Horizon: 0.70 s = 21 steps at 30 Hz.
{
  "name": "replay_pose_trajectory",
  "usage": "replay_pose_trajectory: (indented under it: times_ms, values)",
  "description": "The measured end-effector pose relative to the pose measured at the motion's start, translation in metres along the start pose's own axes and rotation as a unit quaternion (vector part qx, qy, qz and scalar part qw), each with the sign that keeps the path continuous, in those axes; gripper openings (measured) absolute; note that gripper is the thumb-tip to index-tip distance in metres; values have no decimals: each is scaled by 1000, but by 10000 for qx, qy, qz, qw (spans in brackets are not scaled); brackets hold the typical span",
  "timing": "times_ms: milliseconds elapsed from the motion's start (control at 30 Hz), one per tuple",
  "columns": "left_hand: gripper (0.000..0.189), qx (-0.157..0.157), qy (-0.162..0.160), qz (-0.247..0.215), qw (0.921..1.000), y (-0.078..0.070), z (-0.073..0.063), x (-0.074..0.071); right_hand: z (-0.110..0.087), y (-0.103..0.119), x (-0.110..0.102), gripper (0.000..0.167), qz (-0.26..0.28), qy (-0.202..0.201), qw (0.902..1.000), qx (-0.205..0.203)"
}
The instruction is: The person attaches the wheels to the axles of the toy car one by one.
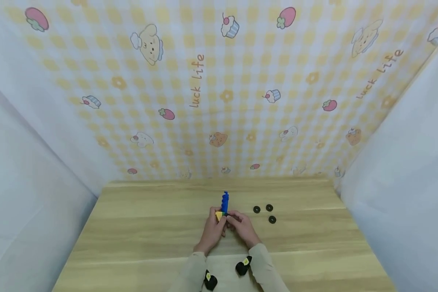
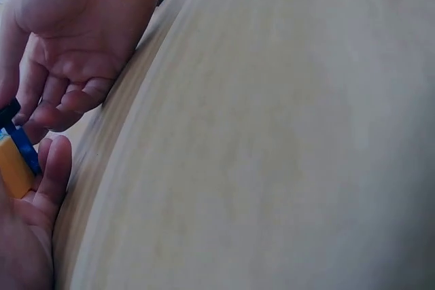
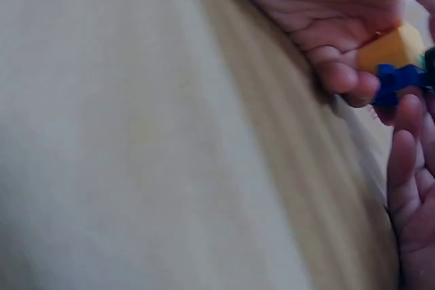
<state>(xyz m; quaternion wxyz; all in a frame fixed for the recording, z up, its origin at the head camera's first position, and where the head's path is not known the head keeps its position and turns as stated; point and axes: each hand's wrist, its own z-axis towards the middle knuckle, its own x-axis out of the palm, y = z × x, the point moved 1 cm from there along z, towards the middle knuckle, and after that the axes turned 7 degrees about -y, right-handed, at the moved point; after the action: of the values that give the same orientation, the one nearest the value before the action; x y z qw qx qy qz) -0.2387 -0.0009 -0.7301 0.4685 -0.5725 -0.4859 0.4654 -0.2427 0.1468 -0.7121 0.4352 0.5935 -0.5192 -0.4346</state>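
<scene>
In the head view my left hand (image 1: 213,230) grips a toy built of blocks, its yellow block (image 1: 219,215) between the fingers and thumb. A long knobbly blue part (image 1: 224,202) of the toy points away toward the wall. My right hand (image 1: 243,227) meets it from the other side, pinching a small black round piece (image 2: 8,112) against the toy. In the right wrist view, the yellow block (image 3: 389,52) and blue part (image 3: 397,81) show between both hands' fingers. The fingers hide much of the toy.
Three black rings (image 1: 269,207) like small tyres lie on the wooden table (image 1: 149,219) to the right of the hands. A patterned cloth (image 1: 226,121) hangs behind the table, with white sheets (image 1: 29,182) at both sides. Black devices (image 1: 243,266) sit at the wrists.
</scene>
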Motion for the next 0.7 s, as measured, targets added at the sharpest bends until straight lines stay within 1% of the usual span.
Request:
replay_pose_trajectory:
  times_ms: [133,200,333,467,600,700]
  values:
    - [39,43,-154,163,9997,1,-2,1,-9,17,1,29,-17,214,9997,-87]
    - [38,42,-232,222,9995,3,-2,1,-11,20,1,29,9,256,9996,-131]
    - [35,28,-271,215,9994,4,-2,1,-4,6,1,29,78,227,9996,-127]
    - [35,57,-288,241,9993,3,-3,2,3,-9,0,31,-41,191,9996,-185]
    - [35,51,-312,280,9991,3,-4,3,2,-12,0,29,-80,165,9997,-136]
    - [35,4,-340,267,9991,3,-5,4,-2,-7,0,26,14,169,9998,-125]
